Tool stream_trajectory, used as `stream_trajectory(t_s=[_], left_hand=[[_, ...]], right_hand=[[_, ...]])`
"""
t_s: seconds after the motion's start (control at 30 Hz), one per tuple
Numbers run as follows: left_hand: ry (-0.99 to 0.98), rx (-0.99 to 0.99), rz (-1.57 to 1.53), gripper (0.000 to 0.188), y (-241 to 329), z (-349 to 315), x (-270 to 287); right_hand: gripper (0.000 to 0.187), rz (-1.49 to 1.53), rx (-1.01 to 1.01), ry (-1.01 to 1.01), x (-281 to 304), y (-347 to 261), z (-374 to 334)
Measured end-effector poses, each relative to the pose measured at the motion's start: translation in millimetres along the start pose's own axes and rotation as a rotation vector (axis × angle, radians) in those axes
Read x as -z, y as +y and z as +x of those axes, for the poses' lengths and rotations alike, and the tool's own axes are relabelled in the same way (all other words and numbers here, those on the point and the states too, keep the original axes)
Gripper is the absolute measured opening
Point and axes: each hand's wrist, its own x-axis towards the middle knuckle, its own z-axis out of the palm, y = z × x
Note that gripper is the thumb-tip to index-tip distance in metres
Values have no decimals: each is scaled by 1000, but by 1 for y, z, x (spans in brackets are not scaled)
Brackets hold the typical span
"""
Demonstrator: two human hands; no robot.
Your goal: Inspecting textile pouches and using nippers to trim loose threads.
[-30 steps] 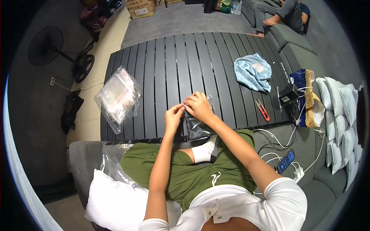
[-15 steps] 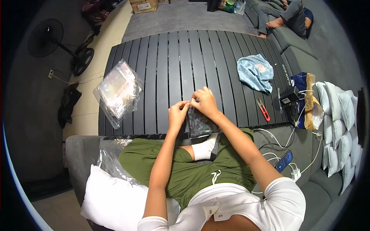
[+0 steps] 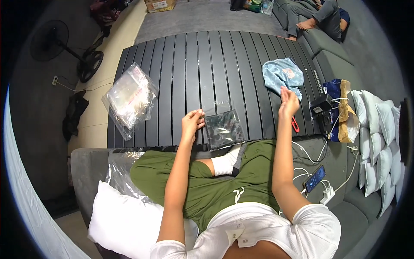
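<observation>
Two hands are over one table [image 3: 181, 77], with one filled bag [image 3: 225, 129], one pile of clear bags [image 3: 131, 101] too layered to count, one blue cloth [image 3: 280, 74] and one pair of scissors [image 3: 295, 124]. The left hand [image 3: 191, 125] comes straight up from the lower edge, its fingers bent and close together at the filled bag's upper left corner; whether they pinch it I cannot tell. The right hand [image 3: 289, 105] is well apart, forearm upright, its fingers pointing away from the body, narrowly spaced; I cannot tell whether they hold anything. The filled bag lies flat just right of the left fingers, near the table's close edge: clear, shiny, squarish, showing dark, mottled contents [image 3: 217, 125] through creased plastic. The pile sits well left of the left fingers, the cloth just past the right fingertips, and the scissors' red handle shows below the right fingers, partly hidden.
</observation>
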Motion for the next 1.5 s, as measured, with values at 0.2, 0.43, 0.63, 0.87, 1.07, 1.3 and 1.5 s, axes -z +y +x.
stream_trajectory(t_s=[0.2, 0.43, 0.63, 0.87, 1.07, 1.3, 1.5], left_hand=[[-118, 45, 173, 35, 16, -4, 9], [-241, -44, 237, 46, 20, -5, 18], [-219, -21, 190, 46, 18, -10, 25], [-79, -131, 386, 47, 10, -15, 8], [263, -865, 762, 17, 1, -39, -22], [-285, -344, 266, 20, -25, -116, -53], [242, -576, 456, 19, -33, -93, -24]], right_hand=[[13, -291, 95, -610, -43, -41, -148], [14, -733, 128, -1844, 7, 18, -225], [41, -1560, 287, -1712, 28, 29, -221], [28, -1198, 166, -1618, 40, 12, -204], [9, -762, 65, -1453, 40, 15, -204], [11, 6, -1097, -1137, 23, -6, -195], [14, -640, -354, -936, 5, -2, -147]])
